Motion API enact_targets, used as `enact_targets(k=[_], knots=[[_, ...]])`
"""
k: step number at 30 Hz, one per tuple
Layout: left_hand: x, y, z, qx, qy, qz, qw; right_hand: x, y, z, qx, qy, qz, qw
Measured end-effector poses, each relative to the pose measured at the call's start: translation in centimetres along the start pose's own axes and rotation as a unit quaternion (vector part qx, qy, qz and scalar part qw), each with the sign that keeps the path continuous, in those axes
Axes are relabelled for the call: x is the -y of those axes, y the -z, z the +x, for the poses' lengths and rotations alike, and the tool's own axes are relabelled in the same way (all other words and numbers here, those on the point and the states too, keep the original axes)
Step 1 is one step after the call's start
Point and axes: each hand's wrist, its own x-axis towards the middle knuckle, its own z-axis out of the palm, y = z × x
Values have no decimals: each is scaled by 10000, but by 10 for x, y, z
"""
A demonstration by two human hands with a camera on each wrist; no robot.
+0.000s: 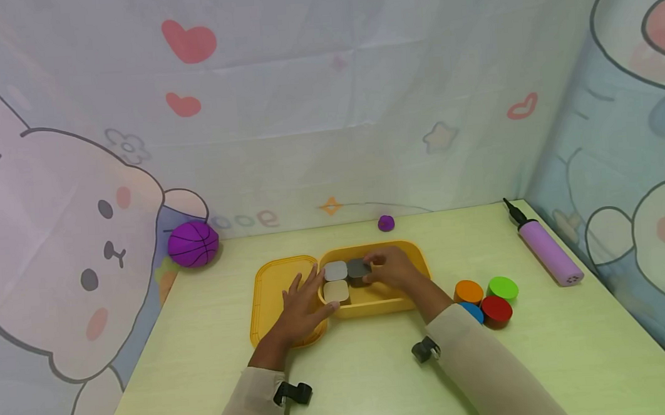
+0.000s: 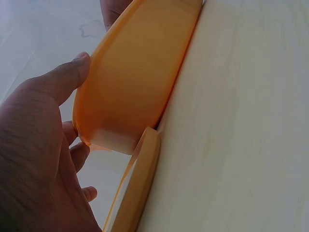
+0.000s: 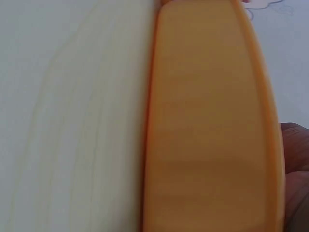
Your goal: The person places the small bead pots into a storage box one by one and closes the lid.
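Note:
A yellow rectangular box (image 1: pixel 377 307) stands on the table with several rounded-square pieces in its left part. Of these, a pale grey block (image 1: pixel 336 270) is at the back and a cream block (image 1: pixel 336 291) in front of it. My right hand (image 1: pixel 394 268) reaches over the box and pinches a dark grey block (image 1: pixel 357 271) beside the pale grey one. With fingers spread, my left hand (image 1: pixel 304 310) touches the box's left end, thumb at the near rim. Partly under that hand lies a yellow lid (image 1: pixel 266 299). The right wrist view shows mostly the box's outer wall (image 3: pixel 207 121).
Right of the box sit orange (image 1: pixel 468 292), green (image 1: pixel 503 288), red (image 1: pixel 496 312) and blue (image 1: pixel 472 312) round pieces, the blue partly behind my sleeve. A purple pump (image 1: pixel 549 251) lies far right. A purple ball (image 1: pixel 193 244) and small purple object (image 1: pixel 386 223) stand near the back.

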Motion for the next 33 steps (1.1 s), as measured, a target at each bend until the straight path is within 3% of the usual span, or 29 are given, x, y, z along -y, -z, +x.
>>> enact_targets(k=[11, 18, 27, 33], knots=[[1, 1, 2, 85, -4, -39, 10000, 7, 30, -32, -264, 608, 756, 9949], [1, 2, 2, 43, 7, 22, 10000, 0, 46, -52, -170, 797, 981, 9918], [3, -1, 0, 97, 15, -41, 9999, -5, 74, -78, -225, 932, 914, 9912], [3, 0, 1, 138, 67, 63, 9999, -18, 93, -93, -184, 1097, 570, 9922]])
